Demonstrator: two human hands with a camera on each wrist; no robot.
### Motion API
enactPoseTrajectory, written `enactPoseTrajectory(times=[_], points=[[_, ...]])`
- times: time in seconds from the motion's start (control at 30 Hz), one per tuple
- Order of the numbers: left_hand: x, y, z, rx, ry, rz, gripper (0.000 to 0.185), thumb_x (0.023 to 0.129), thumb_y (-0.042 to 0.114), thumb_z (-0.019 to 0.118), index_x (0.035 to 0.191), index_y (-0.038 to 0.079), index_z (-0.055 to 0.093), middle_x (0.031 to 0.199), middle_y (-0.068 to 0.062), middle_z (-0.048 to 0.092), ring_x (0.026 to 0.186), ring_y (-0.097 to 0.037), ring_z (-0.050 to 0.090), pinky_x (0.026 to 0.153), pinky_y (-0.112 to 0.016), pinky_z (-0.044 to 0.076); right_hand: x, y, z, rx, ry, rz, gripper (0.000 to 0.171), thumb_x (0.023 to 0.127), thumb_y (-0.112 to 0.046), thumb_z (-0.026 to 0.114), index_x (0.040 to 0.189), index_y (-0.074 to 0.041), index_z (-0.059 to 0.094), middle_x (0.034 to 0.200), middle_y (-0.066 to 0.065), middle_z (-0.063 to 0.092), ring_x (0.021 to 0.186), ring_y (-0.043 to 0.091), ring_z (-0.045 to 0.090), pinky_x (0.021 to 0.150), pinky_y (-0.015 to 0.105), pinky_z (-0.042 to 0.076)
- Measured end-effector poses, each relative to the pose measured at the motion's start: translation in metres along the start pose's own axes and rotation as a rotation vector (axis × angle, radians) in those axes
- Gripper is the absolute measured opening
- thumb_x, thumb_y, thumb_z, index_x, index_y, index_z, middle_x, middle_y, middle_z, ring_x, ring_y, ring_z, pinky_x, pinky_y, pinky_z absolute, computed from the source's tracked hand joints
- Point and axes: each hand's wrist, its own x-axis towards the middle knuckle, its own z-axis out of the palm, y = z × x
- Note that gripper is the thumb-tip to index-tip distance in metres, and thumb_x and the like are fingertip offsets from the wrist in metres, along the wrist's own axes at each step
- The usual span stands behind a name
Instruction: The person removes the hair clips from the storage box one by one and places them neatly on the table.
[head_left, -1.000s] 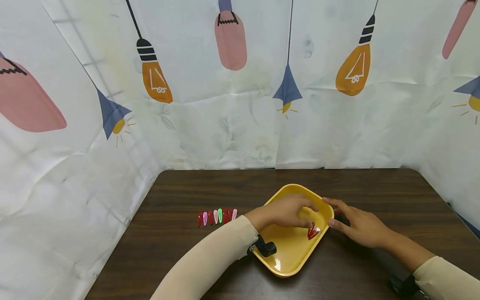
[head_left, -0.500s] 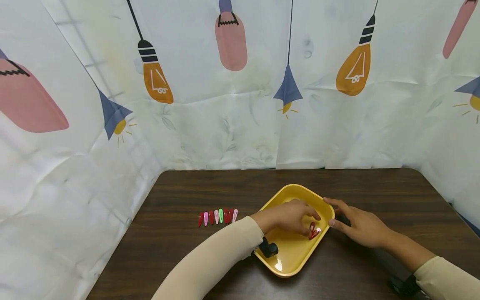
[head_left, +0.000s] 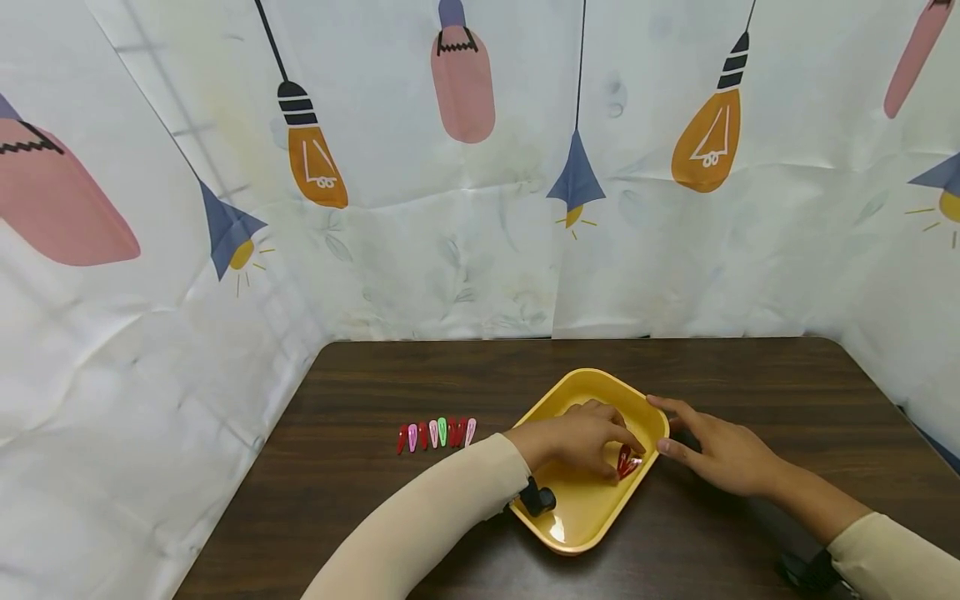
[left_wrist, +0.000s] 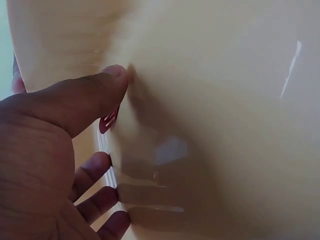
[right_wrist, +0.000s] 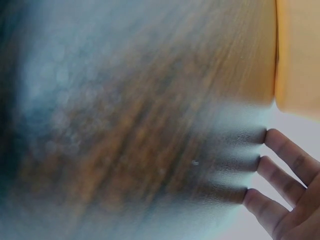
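A yellow tray (head_left: 579,510) sits on the dark wooden table (head_left: 390,492), turned like a diamond. Red hair clips (head_left: 627,463) lie by its right wall. My left hand (head_left: 619,454) reaches down into the tray, fingertips on the clips. In the left wrist view my left hand (left_wrist: 109,144) has its thumb (left_wrist: 95,95) touching a red clip (left_wrist: 106,123), the other fingers loosely curled a little apart below it. My right hand (head_left: 660,426) lies flat on the table, its straight fingers against the tray's right rim. The right wrist view shows those fingers (right_wrist: 280,165) beside the tray (right_wrist: 297,60).
A row of several red, pink and green hair clips (head_left: 435,433) lies on the table left of the tray. Printed cloth walls (head_left: 480,208) enclose the table at the back and both sides. A black wrist camera (head_left: 537,498) sits at my left sleeve.
My left hand has lowered inside the tray and its fingertips have come down onto the red clips. The right hand and the tray have stayed where they were.
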Motion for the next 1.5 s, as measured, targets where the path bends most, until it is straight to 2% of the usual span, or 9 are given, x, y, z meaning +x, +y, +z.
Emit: enactPoseTrajectory(times=[0.17,0.53,0.73,0.9,1.13,1.37,1.5], points=[[-0.0024,-0.0001,0.0,-0.002,-0.028,-0.015,0.051,0.088,0.045,0.081,0.135,0.049,0.064,0.129,0.012,0.049,0.12,-0.008,0.039,0.1,-0.026,0.031,0.0005,-0.0007,0.0001,0.003,-0.002,0.006,0.062,0.104,-0.046,0.059,0.158,-0.034,0.033,0.129,0.009,0.068,0.104,0.038,0.068,0.06,0.046,0.053],[-0.0036,0.0012,0.0012,-0.003,-0.005,-0.014,0.043,0.087,0.047,0.081,0.128,0.047,0.067,0.129,0.014,0.048,0.121,-0.008,0.038,0.1,-0.027,0.031,-0.0003,-0.0013,0.0001,-0.004,-0.006,0.011,0.062,0.103,-0.047,0.059,0.158,-0.035,0.032,0.129,0.008,0.068,0.103,0.037,0.069,0.06,0.044,0.053],[-0.0026,0.0014,0.0004,-0.036,0.011,-0.049,0.055,0.084,0.046,0.084,0.135,0.043,0.063,0.129,0.016,0.051,0.121,-0.007,0.041,0.105,-0.028,0.032,-0.0006,0.0009,0.0014,-0.007,0.0,0.013,0.062,0.103,-0.047,0.059,0.158,-0.033,0.033,0.129,0.008,0.068,0.104,0.038,0.069,0.061,0.046,0.054],[-0.0018,0.0004,0.0011,-0.045,0.032,-0.052,0.052,0.082,0.045,0.085,0.13,0.038,0.065,0.127,0.017,0.053,0.125,-0.007,0.042,0.107,-0.028,0.032,-0.0011,0.0012,0.0016,-0.009,0.005,0.01,0.062,0.103,-0.047,0.059,0.158,-0.034,0.033,0.128,0.008,0.068,0.103,0.037,0.069,0.063,0.047,0.054],[-0.0008,-0.0015,0.0023,-0.045,0.056,-0.033,0.046,0.082,0.045,0.085,0.123,0.033,0.068,0.123,0.017,0.055,0.126,-0.008,0.043,0.106,-0.027,0.033,-0.0013,0.0,0.0016,0.003,0.002,0.006,0.062,0.104,-0.045,0.059,0.158,-0.036,0.032,0.127,0.006,0.068,0.1,0.034,0.069,0.062,0.043,0.052],[-0.0002,-0.0016,0.0011,-0.033,0.065,-0.029,0.037,0.081,0.044,0.086,0.112,0.031,0.071,0.116,0.016,0.057,0.121,-0.009,0.046,0.099,-0.027,0.037,-0.0014,0.0004,0.0013,-0.003,0.003,0.007,0.062,0.104,-0.045,0.059,0.158,-0.037,0.032,0.127,0.007,0.068,0.102,0.035,0.069,0.063,0.046,0.053],[0.0003,-0.0022,0.0016,-0.036,0.059,-0.029,0.039,0.08,0.046,0.086,0.115,0.032,0.073,0.119,0.017,0.056,0.123,-0.009,0.045,0.099,-0.026,0.036,-0.0013,0.0013,0.002,-0.002,0.003,0.001,0.062,0.104,-0.044,0.059,0.159,-0.037,0.032,0.127,0.006,0.068,0.102,0.035,0.069,0.062,0.044,0.052]])
